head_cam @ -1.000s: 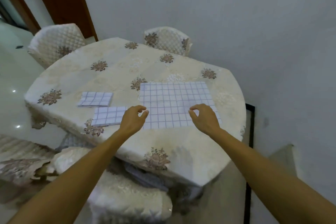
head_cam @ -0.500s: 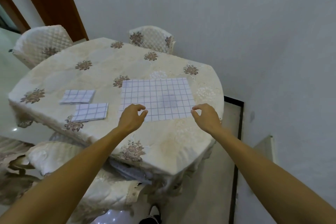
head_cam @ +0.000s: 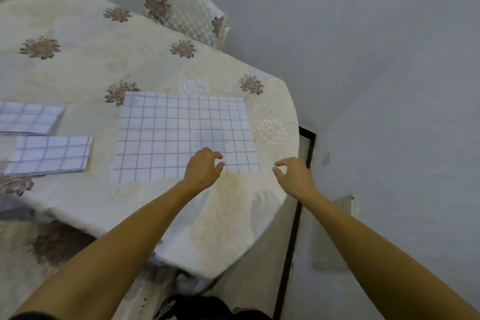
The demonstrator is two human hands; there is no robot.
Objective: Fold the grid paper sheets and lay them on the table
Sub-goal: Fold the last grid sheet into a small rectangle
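Rightward we are shifting both hands: left hand over the flat grid sheet at frame centre, right hand past its lower-right corner, fingers loosely curled and empty, presumably preparing an edge pinch.

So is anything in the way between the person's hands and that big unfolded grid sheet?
Nothing visible. The left hand is over the unfolded grid sheet at its near edge, and the right hand hovers just off its near right corner. The nearer folded sheet and the farther folded sheet lie off to the left.
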